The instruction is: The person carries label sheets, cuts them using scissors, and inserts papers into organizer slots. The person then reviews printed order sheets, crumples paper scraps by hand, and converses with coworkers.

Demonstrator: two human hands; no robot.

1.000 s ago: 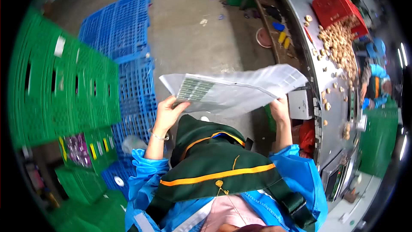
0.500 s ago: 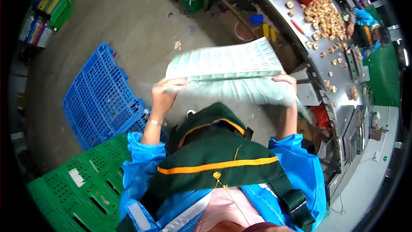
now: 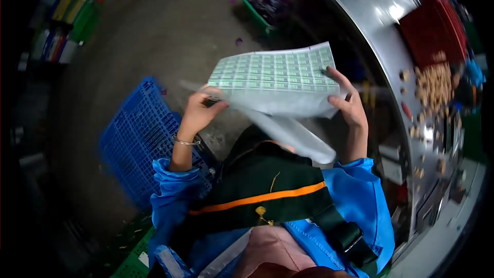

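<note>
A wide sheet with rows of small green labels (image 3: 272,74) is stretched out in front of my apron. My left hand (image 3: 199,110) grips its left edge between thumb and fingers. On the right edge, my right hand (image 3: 350,100) pinches the sheet, with the thumb low and a finger near the top corner. A pale, translucent strip (image 3: 293,134) hangs below the sheet towards the apron, blurred by motion.
A blue plastic pallet (image 3: 144,144) lies at the left, above a green one (image 3: 131,257). A green crate (image 3: 265,23) holds purple scraps. The metal table (image 3: 373,15) at the right bears a red crate (image 3: 435,31) and beige pieces (image 3: 435,85).
The view has turned, so the table and crates appear shifted. The sheet's label side now shows more clearly, and its lower layer has swung down into a hanging strip. Both hands still hold the sheet.
</note>
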